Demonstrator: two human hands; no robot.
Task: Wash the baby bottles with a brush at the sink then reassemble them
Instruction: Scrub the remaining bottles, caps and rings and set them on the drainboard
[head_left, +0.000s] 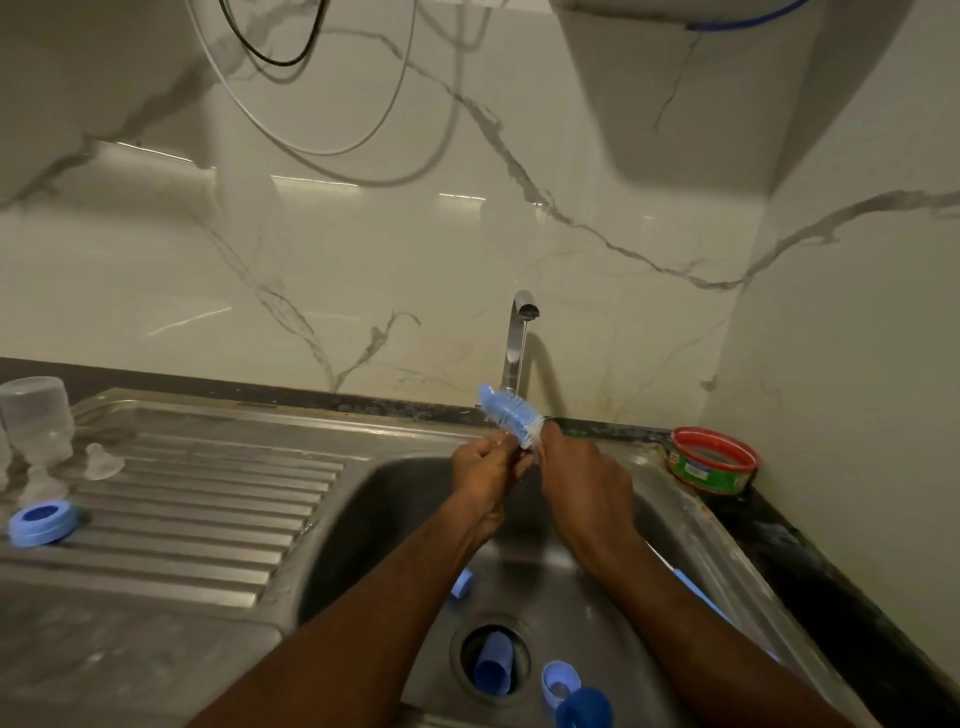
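Blue-white bristled brush (511, 415), wet.

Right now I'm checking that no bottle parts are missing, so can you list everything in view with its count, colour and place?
brush: one, blue and white, held above the basin under the tap
tap: one, chrome, behind the basin
sink: one, steel, drainboard on the left
bottle: one, clear, upside down at the drainboard's far left
teats: two, clear, beside the bottle
ring: one, blue, drainboard's left edge
blue parts: about four, in the basin around and in the drain
tub: one, red and green, on the counter right of the basin
cables: several, on the wall
left hand: grip on something small beside the bristles
right hand: grip on the brush
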